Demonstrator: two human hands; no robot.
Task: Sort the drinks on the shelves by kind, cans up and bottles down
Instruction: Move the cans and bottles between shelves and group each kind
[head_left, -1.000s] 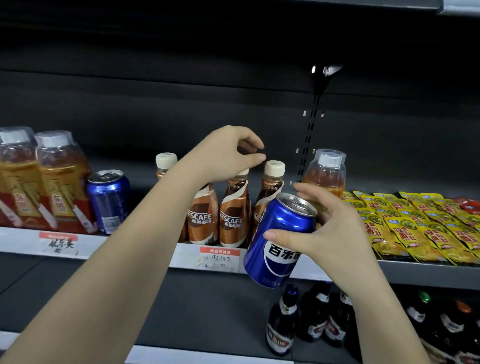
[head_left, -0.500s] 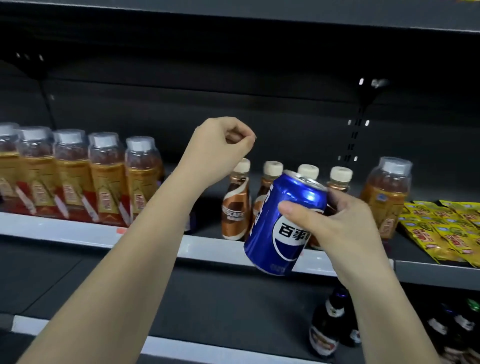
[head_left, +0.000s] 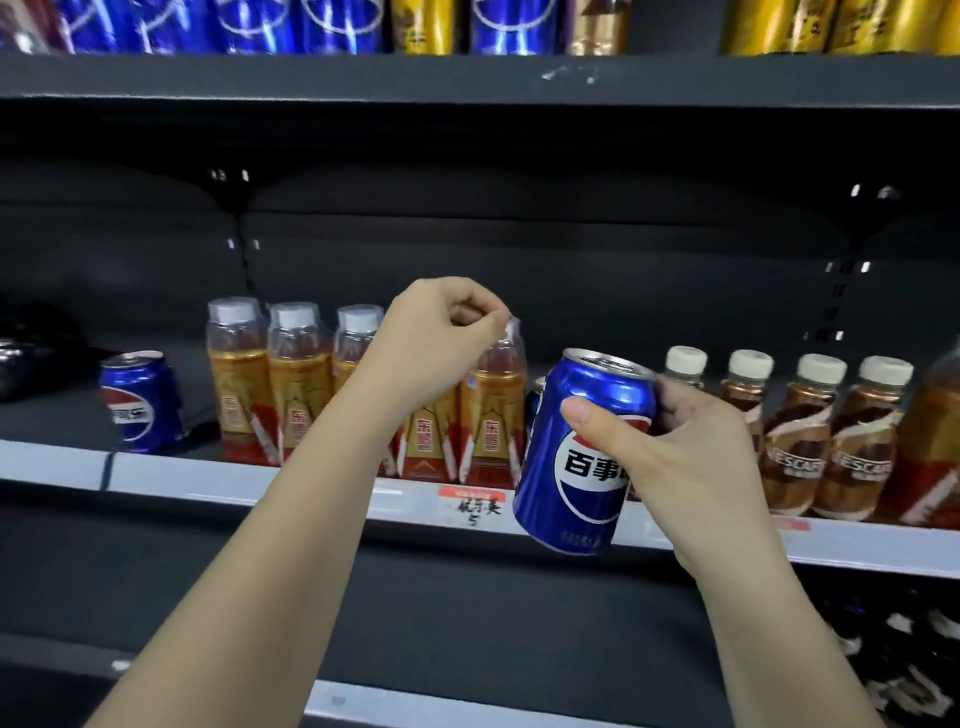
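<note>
Your right hand (head_left: 691, 462) grips the blue aluminium cola can (head_left: 582, 452), thumb across the front of the label and fingers curled round the back; it hangs tilted in front of the middle shelf's pale edge (head_left: 260, 480). If full, it should feel fairly heavy, with stiff but dentable walls and a smooth, slippery skin, so hold it mid-body as you do now. Your left hand (head_left: 441, 338) is raised with fingers curled in, thumb and fingertips together; whether they pinch the bottle cap behind is hard to tell.

Count on the middle shelf: one more blue cola can (head_left: 137, 400) at the left, five amber tea bottles with clear caps (head_left: 298, 379) partly hidden by your arm, and four brown coffee bottles with cream caps (head_left: 857, 447). The top shelf (head_left: 467, 78) holds blue and gold cans, cropped.
</note>
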